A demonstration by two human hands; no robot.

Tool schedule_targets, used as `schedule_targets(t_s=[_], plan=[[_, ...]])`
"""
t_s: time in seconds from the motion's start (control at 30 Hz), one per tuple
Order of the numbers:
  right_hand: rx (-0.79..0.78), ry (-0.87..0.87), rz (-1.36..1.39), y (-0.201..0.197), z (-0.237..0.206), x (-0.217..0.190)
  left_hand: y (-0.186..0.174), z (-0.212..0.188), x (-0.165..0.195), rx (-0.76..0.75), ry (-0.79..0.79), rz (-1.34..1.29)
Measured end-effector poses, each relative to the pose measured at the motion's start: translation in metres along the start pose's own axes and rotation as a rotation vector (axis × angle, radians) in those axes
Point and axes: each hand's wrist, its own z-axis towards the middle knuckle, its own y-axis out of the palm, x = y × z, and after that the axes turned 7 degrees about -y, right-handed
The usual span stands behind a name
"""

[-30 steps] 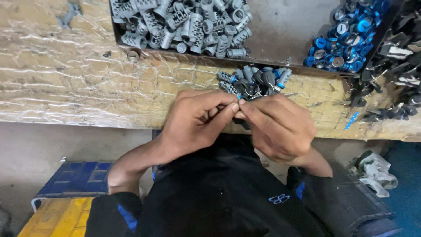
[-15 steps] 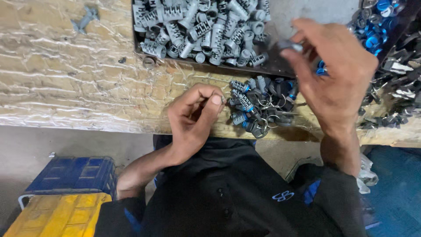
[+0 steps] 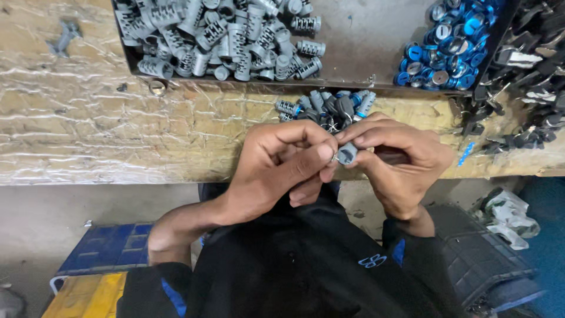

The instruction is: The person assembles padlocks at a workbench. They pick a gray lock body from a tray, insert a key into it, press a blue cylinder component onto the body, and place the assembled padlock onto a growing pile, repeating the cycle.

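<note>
Pinching a small grey cylinder (image 3: 347, 153) between right hand (image 3: 400, 162) and left hand (image 3: 282, 162) above the bench edge (image 3: 118, 171) — liable, on loosened fingertips, to drop floorward.

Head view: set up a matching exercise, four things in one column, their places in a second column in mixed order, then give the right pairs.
Things
1. grey cylinder parts
2. blue caps
3. small grey cylinder
4. finished pieces

Places
A. pinched between the fingertips of the left hand and the right hand
B. small heap on the wooden bench, just beyond the hands
C. heaped in the left part of the dark tray
D. heaped in the right part of the same tray

Pairs: 1-C, 2-D, 3-A, 4-B
</note>
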Motion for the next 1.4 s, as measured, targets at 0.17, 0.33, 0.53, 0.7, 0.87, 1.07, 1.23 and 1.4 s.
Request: schedule_targets(t_s=[0.17,0.33,0.53,0.7,0.87,1.07,1.23,1.4], plan=[[-0.002,-0.044,-0.113,-0.001,-0.014,0.004,0.004,0.005,0.002,0.030,-0.037,0.084],[0.052,-0.126,-0.170,0.006,-0.016,0.007,0.009,0.004,-0.003,0.235,0.059,0.316],[0.085,-0.239,-0.211,0.009,-0.017,0.015,0.018,-0.003,-0.005,0.380,0.279,0.758],[0.045,-0.289,-0.339,0.005,-0.020,0.012,0.019,-0.003,-0.006,0.416,0.366,0.953],[0.055,-0.283,-0.330,0.004,-0.019,0.009,0.022,0.000,-0.007,0.417,0.333,0.839],[0.021,-0.317,-0.327,0.008,-0.017,0.009,0.019,-0.003,-0.006,0.464,0.469,1.079],[0.010,-0.361,-0.369,0.009,-0.013,0.006,0.018,0.000,-0.018,0.526,0.686,1.215],[0.013,-0.351,-0.412,0.014,-0.014,0.007,0.018,0.004,-0.030,0.537,0.815,1.284]])
